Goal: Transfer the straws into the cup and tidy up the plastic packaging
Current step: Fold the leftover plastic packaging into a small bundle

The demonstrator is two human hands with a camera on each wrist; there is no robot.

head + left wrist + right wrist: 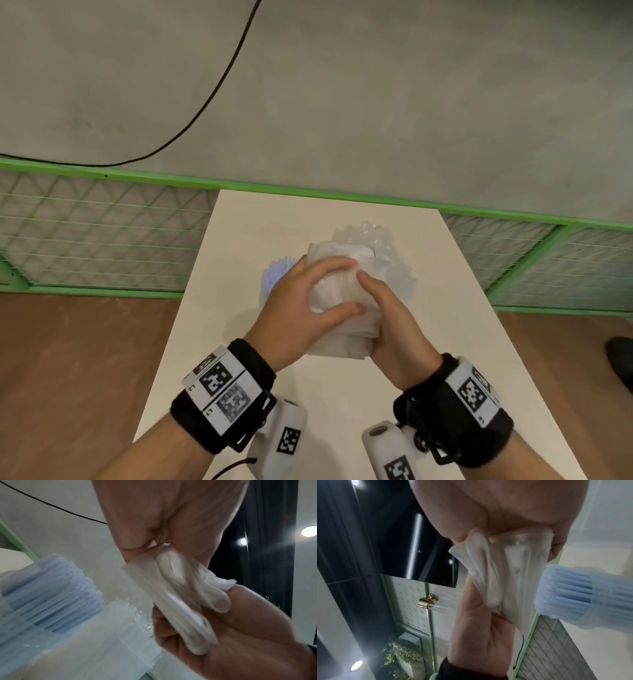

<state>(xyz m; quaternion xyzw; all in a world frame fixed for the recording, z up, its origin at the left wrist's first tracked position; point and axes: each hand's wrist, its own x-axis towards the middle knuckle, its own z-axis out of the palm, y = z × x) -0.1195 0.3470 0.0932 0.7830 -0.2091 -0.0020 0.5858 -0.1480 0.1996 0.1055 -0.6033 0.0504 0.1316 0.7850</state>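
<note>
Folded clear plastic packaging is held up over the white table by both hands. My left hand grips it from the left, thumb in front and fingers curled over its top. From the right, my right hand pinches the same bundle. The left wrist view shows the packaging bunched in layers between the two hands, and so does the right wrist view. Behind the hands stand a cup of blue straws and a bundle of clear straws.
A green wire-mesh fence runs behind the table's far edge. A black cable crosses the grey floor beyond. Wooden floor lies on both sides of the narrow table, with a dark shoe at the right.
</note>
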